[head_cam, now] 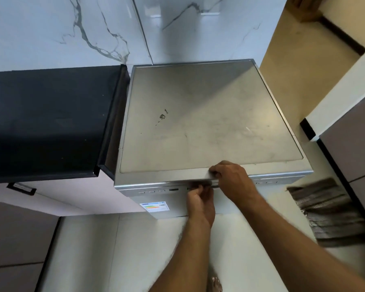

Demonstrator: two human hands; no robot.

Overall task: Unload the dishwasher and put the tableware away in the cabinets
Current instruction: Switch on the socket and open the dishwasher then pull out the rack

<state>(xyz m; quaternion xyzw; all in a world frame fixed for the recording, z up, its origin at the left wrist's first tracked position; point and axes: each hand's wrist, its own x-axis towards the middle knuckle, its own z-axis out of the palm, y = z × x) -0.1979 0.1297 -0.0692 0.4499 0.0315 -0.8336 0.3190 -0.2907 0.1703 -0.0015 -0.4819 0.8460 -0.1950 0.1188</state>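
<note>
A silver freestanding dishwasher (198,123) stands in the middle of the view, seen from above, with a dusty flat top and its door shut. My left hand (200,200) curls its fingers into the recessed door handle (198,185) under the control strip. My right hand (232,179) rests on the front top edge of the dishwasher, fingers bent over the lip just above the handle. An energy label (155,206) sticks on the door front. No tableware is in view.
A black countertop (46,123) adjoins the dishwasher on the left, with a pale cabinet drawer and dark handle (21,188) under it. Grey cabinets (350,144) stand at right. A dark striped mat (329,211) lies on the pale floor. My bare foot (216,284) shows below.
</note>
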